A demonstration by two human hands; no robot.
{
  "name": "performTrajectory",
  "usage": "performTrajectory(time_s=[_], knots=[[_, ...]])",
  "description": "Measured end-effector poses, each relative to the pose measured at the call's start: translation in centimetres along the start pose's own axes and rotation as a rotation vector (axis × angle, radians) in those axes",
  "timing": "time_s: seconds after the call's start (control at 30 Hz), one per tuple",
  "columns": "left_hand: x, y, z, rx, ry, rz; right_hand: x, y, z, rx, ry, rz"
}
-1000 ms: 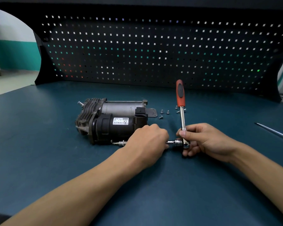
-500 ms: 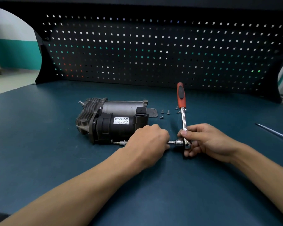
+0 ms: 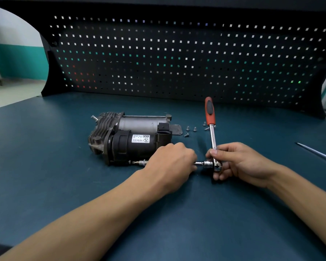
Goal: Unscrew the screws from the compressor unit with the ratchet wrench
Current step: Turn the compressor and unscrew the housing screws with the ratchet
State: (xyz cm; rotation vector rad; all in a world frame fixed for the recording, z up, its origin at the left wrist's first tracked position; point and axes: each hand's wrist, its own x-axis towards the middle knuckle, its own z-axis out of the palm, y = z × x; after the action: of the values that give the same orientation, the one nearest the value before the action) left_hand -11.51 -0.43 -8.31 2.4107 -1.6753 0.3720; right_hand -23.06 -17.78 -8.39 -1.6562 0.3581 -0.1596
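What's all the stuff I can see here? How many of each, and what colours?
compressor unit: one, black and grey, table middle.
ratchet wrench: one, silver, orange-black handle, right of compressor.
extension bar: one, silver, between wrench head and compressor.
loose screws: at least five, grey, behind the wrench.
thin rod: one, silver, far right.
pegboard: one, black, behind table.
table: one, dark blue-green, underneath.
left hand: one, gripping extension bar.
right hand: one, holding wrench head.
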Motion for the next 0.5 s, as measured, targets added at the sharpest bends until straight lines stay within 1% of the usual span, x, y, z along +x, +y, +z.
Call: performTrajectory(time_s=[0.5], knots=[[-0.1, 0.53, -0.53, 0.04, -0.003, -0.066, 0.01, -0.01, 0.12, -0.007, -0.02, 0.012]])
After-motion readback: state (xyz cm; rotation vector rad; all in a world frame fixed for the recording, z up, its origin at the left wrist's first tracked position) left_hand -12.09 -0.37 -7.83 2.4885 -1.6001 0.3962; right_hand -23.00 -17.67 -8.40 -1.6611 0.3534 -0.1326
